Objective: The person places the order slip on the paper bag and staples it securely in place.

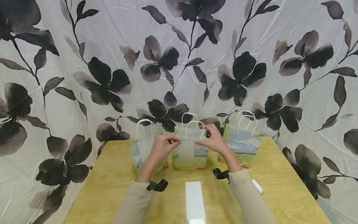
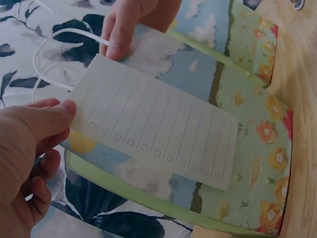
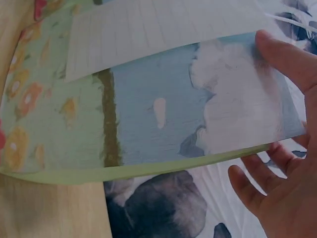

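A lined checklist sheet (image 2: 153,121) with small checkboxes lies against the front of the middle paper gift bag (image 1: 200,155), which is printed with sky and flowers. My left hand (image 1: 163,146) pinches the sheet's top corner at the bag's rim, its thumb on the front. On the other side, my right hand (image 1: 214,140) grips the bag's upper edge. In the right wrist view its thumb (image 3: 277,49) presses the front, while the fingers reach behind the bag. White handles (image 1: 195,124) stand up between the hands.
Left of the middle bag stands another gift bag (image 1: 135,155) with a pale sheet on its front. A third bag (image 1: 243,147) stands at the right. A white paper strip (image 1: 195,199) lies on the wooden table (image 1: 103,189), and a small white object (image 1: 257,186) sits by the right forearm.
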A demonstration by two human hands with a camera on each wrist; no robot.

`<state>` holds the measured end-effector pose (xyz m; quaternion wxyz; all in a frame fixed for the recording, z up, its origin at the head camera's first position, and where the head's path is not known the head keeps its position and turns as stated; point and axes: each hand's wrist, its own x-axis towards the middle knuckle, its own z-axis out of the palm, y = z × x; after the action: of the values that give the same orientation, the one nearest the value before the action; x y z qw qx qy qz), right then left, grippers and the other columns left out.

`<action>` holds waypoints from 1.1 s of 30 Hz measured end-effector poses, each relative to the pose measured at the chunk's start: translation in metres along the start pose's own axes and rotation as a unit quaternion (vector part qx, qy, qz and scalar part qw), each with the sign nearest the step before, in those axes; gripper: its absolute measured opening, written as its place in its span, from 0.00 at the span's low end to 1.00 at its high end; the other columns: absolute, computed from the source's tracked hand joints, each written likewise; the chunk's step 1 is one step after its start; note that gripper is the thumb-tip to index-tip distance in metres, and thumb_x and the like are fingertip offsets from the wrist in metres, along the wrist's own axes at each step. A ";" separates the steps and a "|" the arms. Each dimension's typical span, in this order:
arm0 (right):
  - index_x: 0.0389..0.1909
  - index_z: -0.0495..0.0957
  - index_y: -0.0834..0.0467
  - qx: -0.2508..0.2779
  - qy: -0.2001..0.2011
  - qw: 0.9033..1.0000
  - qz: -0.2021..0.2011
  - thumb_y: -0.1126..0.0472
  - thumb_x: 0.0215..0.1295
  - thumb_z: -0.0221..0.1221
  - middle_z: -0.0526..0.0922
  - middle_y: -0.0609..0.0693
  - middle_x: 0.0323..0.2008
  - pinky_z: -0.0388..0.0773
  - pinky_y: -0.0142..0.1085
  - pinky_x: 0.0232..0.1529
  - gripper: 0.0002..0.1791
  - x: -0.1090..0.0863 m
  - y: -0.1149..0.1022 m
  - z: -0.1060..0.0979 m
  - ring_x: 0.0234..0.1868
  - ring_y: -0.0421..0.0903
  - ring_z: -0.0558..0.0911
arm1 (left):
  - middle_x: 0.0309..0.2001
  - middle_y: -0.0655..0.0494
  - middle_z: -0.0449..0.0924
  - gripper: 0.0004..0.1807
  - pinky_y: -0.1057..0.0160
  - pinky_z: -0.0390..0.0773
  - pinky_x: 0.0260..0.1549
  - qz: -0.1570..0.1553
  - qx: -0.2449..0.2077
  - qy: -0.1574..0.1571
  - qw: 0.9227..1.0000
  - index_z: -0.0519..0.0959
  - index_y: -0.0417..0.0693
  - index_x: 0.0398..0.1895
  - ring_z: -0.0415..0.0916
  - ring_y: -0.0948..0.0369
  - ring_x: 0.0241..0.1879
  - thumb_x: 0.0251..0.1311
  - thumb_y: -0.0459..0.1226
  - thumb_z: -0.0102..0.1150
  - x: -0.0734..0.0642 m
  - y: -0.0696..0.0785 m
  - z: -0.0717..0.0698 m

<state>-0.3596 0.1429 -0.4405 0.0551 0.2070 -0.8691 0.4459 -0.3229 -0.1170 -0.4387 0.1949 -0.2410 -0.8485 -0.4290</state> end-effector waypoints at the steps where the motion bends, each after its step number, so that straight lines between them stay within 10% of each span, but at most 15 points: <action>1: 0.62 0.74 0.56 0.000 -0.004 1.000 -0.001 0.47 0.51 0.73 0.68 0.55 0.53 0.70 0.46 0.46 0.38 0.001 0.000 -0.001 0.48 0.55 0.70 | 0.30 0.62 0.84 0.04 0.66 0.76 0.24 0.002 0.000 0.000 1.000 0.88 0.46 0.29 0.74 0.65 0.25 0.56 0.37 0.71 0.002 0.000 0.000; 21: 0.71 0.61 0.58 -0.041 -0.059 0.997 -0.001 0.41 0.48 0.74 0.65 0.58 0.67 0.64 0.57 0.60 0.53 0.009 -0.012 0.009 0.67 0.56 0.64 | 0.27 0.63 0.83 0.03 0.68 0.73 0.21 0.031 0.077 0.020 0.996 0.88 0.47 0.28 0.72 0.69 0.21 0.53 0.36 0.73 0.009 0.002 0.003; 33: 0.46 0.81 0.59 0.006 0.000 1.000 -0.020 0.57 0.56 0.71 0.82 0.52 0.47 0.75 0.47 0.47 0.18 0.017 -0.001 0.018 0.48 0.51 0.79 | 0.29 0.61 0.82 0.02 0.67 0.75 0.25 0.033 0.081 0.018 0.996 0.87 0.48 0.29 0.76 0.65 0.25 0.54 0.35 0.72 0.010 0.002 0.011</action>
<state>-0.3734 0.1231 -0.4454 0.0624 0.2245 -0.8623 0.4496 -0.3314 -0.1045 -0.4378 0.2427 -0.2445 -0.8686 -0.3562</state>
